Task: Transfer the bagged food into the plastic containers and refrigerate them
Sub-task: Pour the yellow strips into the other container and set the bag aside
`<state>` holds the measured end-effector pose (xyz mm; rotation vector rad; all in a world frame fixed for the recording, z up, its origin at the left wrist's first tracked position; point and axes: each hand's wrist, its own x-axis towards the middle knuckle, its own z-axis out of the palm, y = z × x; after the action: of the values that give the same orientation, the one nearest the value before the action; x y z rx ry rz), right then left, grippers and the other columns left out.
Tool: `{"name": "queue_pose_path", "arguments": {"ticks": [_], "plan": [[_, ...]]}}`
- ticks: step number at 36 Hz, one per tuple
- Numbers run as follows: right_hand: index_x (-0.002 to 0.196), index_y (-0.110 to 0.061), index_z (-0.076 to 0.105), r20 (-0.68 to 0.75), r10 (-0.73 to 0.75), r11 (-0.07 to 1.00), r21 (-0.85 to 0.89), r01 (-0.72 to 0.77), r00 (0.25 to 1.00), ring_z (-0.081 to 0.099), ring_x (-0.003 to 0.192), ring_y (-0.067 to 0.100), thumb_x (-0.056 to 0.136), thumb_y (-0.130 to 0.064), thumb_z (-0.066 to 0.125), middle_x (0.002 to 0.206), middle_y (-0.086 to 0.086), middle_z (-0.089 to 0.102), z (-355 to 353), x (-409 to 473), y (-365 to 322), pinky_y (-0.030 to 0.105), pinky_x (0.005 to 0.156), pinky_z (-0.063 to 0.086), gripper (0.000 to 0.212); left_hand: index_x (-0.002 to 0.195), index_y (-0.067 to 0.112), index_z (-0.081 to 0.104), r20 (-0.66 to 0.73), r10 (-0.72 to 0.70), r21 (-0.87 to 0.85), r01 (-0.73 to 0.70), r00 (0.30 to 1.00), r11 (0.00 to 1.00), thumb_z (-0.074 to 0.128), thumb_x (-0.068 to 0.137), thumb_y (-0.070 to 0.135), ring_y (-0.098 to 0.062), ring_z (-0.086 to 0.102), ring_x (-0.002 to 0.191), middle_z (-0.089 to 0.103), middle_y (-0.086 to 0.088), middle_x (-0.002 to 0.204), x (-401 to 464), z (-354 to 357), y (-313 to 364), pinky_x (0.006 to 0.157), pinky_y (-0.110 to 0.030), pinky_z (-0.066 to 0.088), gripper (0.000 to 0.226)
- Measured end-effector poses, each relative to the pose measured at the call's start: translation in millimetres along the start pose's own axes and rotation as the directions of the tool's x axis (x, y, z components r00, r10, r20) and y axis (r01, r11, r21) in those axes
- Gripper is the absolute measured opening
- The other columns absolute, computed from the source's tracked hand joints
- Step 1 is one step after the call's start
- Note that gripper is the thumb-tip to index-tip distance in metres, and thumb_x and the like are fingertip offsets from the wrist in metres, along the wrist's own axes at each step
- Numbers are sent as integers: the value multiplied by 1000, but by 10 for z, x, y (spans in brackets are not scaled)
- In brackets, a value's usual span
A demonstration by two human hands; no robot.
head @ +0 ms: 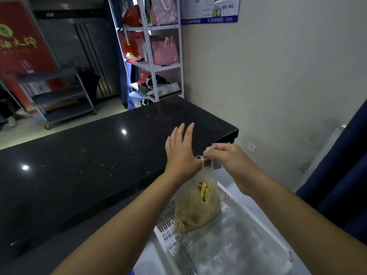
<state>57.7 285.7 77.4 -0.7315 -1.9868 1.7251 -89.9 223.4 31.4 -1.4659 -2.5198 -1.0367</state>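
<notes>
- The right hand (228, 157) is pinching the top of the bag (198, 203) between thumb and curled fingers, apparently working at the knot there so the food can come out.
- The left hand (181, 153) is lying flat beside it, fingers straight and slightly spread, holding nothing; a thin handle loop is hooking over its wrist side, which looks to be steadying the bag while the other hand is picking at the tie.
- The bag is hanging upright with its bottom resting on the far left corner of a white perforated tray (198, 251), just beside the black counter (89, 171). Keeping it on the tray is taking the weight off the knot.
- The bag is thin, clear plastic, gathered tight at the neck and bulging below, filled with pale yellow sliced pieces; what food it is I cannot tell through the cloudy film.
- A sheet of crinkled clear plastic is lying across the tray near the bag.
- No container is showing, so the transfer is at step 1: opening.
</notes>
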Motion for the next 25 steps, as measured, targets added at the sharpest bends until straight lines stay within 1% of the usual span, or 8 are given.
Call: {"name": "queue_pose_path", "arguments": {"ticks": [5,8,11,14,17,20,23,25], "plan": [[78,-25,76,-93,-103,992,-87,95,990,54,111,-3,87,-32,71,113,-20,60,50,-201,74,17,83,43,13,158,28,15,-106,-24,-100,13,994,995,70,82,57,-19,3,153,12,-3,166,-24,-46,62,124,-46,3,98],[92,-37,74,-159,-83,993,-95,69,984,47,122,2,86,-38,70,129,-17,54,82,-419,181,29,92,40,8,157,28,20,-218,25,-132,-55,976,990,67,84,59,-15,7,151,17,-1,164,-136,-174,142,124,-52,9,92],[112,-55,61,-280,-34,999,26,43,960,48,119,-3,83,-50,71,127,-25,54,155,-777,355,24,82,42,31,157,28,21,-266,38,-157,-82,963,984,69,85,52,-13,8,150,17,-1,164,-273,-389,233,122,-56,11,90],[124,-63,50,-270,170,959,267,-96,948,46,124,7,59,-76,74,136,-19,48,297,-1156,573,38,93,43,70,156,28,23,-309,0,-228,-74,951,971,71,86,49,-13,9,150,18,-1,164,-427,-692,372,122,-56,14,88],[122,-56,52,-181,363,816,535,-219,914,50,126,22,53,-60,80,139,-3,52,487,-1409,801,48,96,47,75,156,28,24,-336,-35,-291,-68,941,954,72,86,49,-16,12,151,19,1,164,-585,-1031,559,121,-55,18,87],[133,-37,55,-21,509,552,775,-307,861,54,124,34,59,-45,77,129,3,58,642,-1546,1043,56,92,50,78,156,28,28,-321,-26,-321,-83,947,944,69,83,54,-19,19,150,23,0,163,-757,-1373,756,120,-55,22,87],[111,-29,76,216,444,307,875,-374,870,59,121,42,63,-45,75,126,13,67,861,-1674,1008,66,89,48,51,154,28,30,-285,13,-347,-115,958,931,65,82,56,-18,25,148,26,0,162,-955,-1713,904,119,-53,27,84],[119,-21,74,376,211,208,885,-417,902,57,123,46,70,-43,78,137,17,60,999,-1748,959,70,96,41,54,153,27,33,-273,36,-309,-123,961,943,62,84,56,-16,28,146,28,1,161,-1092,-1927,931,118,-52,30,80]]}}
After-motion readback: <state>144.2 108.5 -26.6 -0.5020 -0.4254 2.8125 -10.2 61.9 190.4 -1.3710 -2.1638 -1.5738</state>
